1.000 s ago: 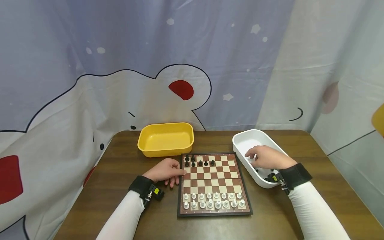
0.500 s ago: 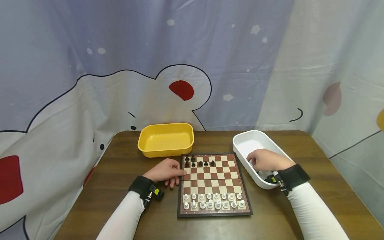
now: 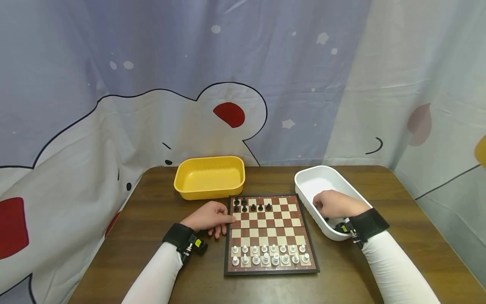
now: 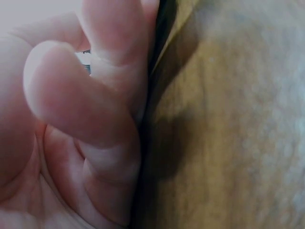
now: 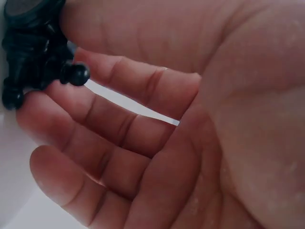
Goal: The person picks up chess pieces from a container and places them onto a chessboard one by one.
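The left hand [image 3: 210, 217] lies at the left edge of a folding chessboard [image 3: 262, 234]. Its thumb rests on the rim, with the other fingers curled beside the edge. Down in a white box [image 3: 319, 173] is the right hand [image 3: 336, 204]. In the right wrist view, thumb and fingertips close around dark chess pieces [image 5: 35, 52]; how many are gripped is hard to tell. On the board's far left stand several black chess pieces [image 3: 253, 207]. Two full rows of white chess pieces [image 3: 265, 257] line the near side. The left wrist view shows mostly the curled fingers [image 4: 81, 105].
A yellow box [image 3: 209, 195] sits behind the board to the left. The wooden table [image 3: 205, 283] carries everything, and a printed curtain [image 3: 171, 126] hangs behind it. Black camera straps [image 3: 368, 223] circle both wrists.
My right hand has sunk deeper into the white box, its fingers drawing together. The left hand stays on the board's edge, and the pieces on the board have not moved.
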Available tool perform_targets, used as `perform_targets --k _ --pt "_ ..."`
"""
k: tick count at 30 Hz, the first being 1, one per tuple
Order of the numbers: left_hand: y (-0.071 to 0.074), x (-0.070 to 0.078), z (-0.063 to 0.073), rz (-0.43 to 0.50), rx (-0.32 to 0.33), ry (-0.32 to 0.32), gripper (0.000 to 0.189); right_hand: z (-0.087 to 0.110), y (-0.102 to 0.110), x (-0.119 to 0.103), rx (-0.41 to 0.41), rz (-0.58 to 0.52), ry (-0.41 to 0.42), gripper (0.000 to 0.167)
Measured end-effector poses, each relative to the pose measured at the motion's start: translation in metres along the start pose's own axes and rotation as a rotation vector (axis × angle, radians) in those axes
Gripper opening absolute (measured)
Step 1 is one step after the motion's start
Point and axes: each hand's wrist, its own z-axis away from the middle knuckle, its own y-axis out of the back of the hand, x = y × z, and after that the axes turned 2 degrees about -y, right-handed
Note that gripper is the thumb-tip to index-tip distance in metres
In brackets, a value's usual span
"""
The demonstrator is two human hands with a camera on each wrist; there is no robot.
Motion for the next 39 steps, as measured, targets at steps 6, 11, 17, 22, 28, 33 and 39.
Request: perform_targets --k 6,11,17,22,28,33,39 --pt "0.0001 0.0011 0.0004 -0.006 -0.002 -0.006 0.037 0.0003 0.0004 -0.0008 -0.003 0.001 -0.019 0.016" --pt "0.0002 0.0004 0.0003 -0.005 -0.001 -0.003 0.037 -0.0005 -0.0002 -0.0014 -0.007 -0.008 -0.036 0.015" --pt "0.0004 -0.0009 0.0004 0.000 -0.001 -0.006 0.036 0.0001 -0.0011 0.0006 -0.003 -0.015 -0.043 0.014" --pt "0.0004 -0.0019 -0.0001 -0.001 0.003 -0.008 0.036 -0.0006 -0.0002 0.0008 0.007 -0.021 -0.047 0.013" --pt "0.0001 -0.0008 0.0003 -0.008 0.005 -0.005 0.037 -0.0006 0.0007 0.0023 0.017 -0.024 -0.051 0.012" --pt "0.0005 -0.0005 0.0004 -0.013 -0.002 -0.013 0.038 0.0008 0.0027 0.0014 0.018 -0.033 -0.080 0.010" --pt "0.0008 -0.0014 -0.0001 -0.030 -0.009 -0.025 0.036 0.0029 0.0054 0.0023 0.015 -0.043 -0.066 0.007"
